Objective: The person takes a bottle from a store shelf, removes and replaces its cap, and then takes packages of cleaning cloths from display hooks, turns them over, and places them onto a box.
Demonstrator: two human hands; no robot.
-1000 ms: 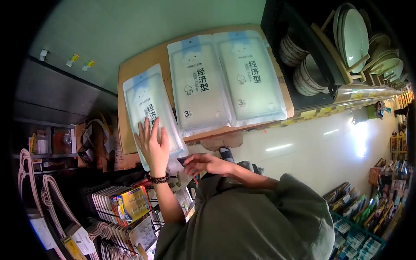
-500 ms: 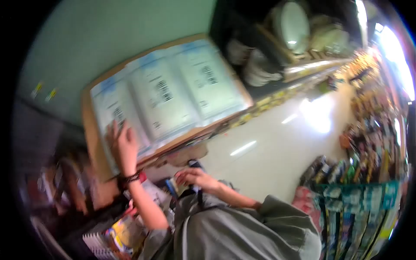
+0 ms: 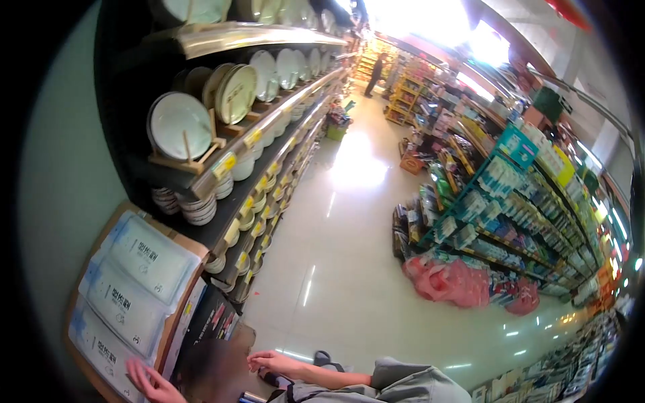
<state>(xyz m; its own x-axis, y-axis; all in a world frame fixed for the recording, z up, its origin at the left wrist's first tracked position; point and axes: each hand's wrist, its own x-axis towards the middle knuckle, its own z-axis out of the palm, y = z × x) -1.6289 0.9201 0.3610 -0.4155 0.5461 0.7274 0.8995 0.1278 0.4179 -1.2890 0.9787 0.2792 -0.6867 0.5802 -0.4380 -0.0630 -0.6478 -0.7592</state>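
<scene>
At the lower left, my left hand (image 3: 153,383) has its fingers spread on the nearest of three flat white-and-blue plastic packs with black print, the near pack (image 3: 101,352). The middle pack (image 3: 127,305) and far pack (image 3: 149,254) lie beside it, overlapping like shingles, in an open cardboard box (image 3: 201,250). What the packs contain cannot be seen. My right hand (image 3: 274,363) hangs in front of my body, fingers loosely bent, with nothing visible in it and apart from the packs.
Shelves on the left hold a white plate (image 3: 180,126) on a wooden rack (image 3: 191,163) and stacked bowls (image 3: 198,209). A pale tiled aisle (image 3: 322,221) runs ahead. To the right are a goods rack (image 3: 497,195) and pink plastic bags (image 3: 447,282). A distant person (image 3: 375,75) stands in the aisle.
My view has swung right and up, bringing the aisle and shelves into sight. The box and packs now appear at lower left. My left hand remains on the near pack.
</scene>
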